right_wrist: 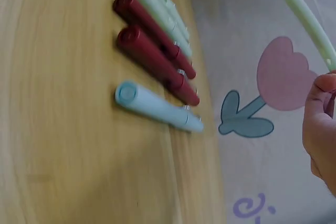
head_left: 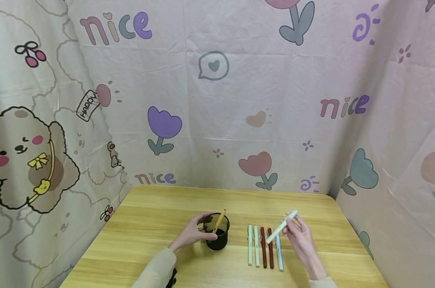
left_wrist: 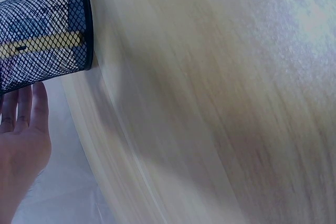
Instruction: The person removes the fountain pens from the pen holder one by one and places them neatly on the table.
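A black mesh pen cup (head_left: 217, 242) stands upright on the table, a yellow pen (head_left: 221, 218) leaning inside it. My left hand (head_left: 192, 233) grips the cup from its left side, thumb across the front and fingers behind. In the left wrist view, the yellow pen shows through the mesh (left_wrist: 47, 66). To the right, my right hand (head_left: 301, 236) pinches a pale green pen (head_left: 277, 231) near its upper end, holding it slanted above the row of pens. In the right wrist view, this pen (right_wrist: 310, 27) points up and away from the fingers.
Between the hands lie two pale green pens (head_left: 253, 245), two dark red pens (head_left: 264, 250) and a light blue pen (head_left: 280, 256), side by side. The wooden table (head_left: 131, 232) ends against a printed curtain (head_left: 217, 100) at the back.
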The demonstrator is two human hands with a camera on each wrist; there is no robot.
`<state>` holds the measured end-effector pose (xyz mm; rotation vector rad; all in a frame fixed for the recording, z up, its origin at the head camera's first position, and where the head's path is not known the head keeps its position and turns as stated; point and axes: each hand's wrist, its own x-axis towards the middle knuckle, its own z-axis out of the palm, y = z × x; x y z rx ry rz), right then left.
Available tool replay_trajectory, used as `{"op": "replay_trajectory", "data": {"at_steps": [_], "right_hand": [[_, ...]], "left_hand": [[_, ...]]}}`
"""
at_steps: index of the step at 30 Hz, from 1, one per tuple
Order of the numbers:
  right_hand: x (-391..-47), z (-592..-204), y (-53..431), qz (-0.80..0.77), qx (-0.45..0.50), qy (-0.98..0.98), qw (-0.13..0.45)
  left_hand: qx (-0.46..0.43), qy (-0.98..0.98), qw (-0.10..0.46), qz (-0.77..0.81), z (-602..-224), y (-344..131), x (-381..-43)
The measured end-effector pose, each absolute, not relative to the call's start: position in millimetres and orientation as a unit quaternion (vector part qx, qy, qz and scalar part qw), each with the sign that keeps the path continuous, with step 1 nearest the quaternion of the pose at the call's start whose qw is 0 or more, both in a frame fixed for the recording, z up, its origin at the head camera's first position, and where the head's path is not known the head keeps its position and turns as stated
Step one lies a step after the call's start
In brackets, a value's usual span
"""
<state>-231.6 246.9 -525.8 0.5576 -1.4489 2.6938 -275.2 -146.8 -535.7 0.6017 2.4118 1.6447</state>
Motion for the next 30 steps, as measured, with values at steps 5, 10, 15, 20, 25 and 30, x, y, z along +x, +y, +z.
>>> {"op": "replay_trajectory", "data": {"at_steps": [5, 10, 15, 20, 25, 30], "right_hand": [[-232, -530, 257, 0.841, 0.175, -0.512, 0.011], [-231, -532, 263, 0.797, 0.12, -0.592, 0.023], [-229, -531, 267, 0.757, 0.068, -0.649, 0.017], [-231, -529, 269, 0.715, 0.023, -0.699, -0.004], [-232, -528, 272, 0.683, -0.002, -0.73, -0.023], [-232, -529, 274, 0.67, -0.008, -0.741, -0.038]], "left_hand": [[0.203, 0.808, 0.078, 0.548, -536, -147, -275], [0.207, 0.809, 0.077, 0.545, -536, -147, -275], [0.207, 0.808, 0.077, 0.546, -536, -147, -275], [0.205, 0.81, 0.076, 0.545, -536, -147, -276], [0.204, 0.804, 0.076, 0.553, -538, -147, -278], [0.203, 0.799, 0.081, 0.56, -538, -147, -279]]}}
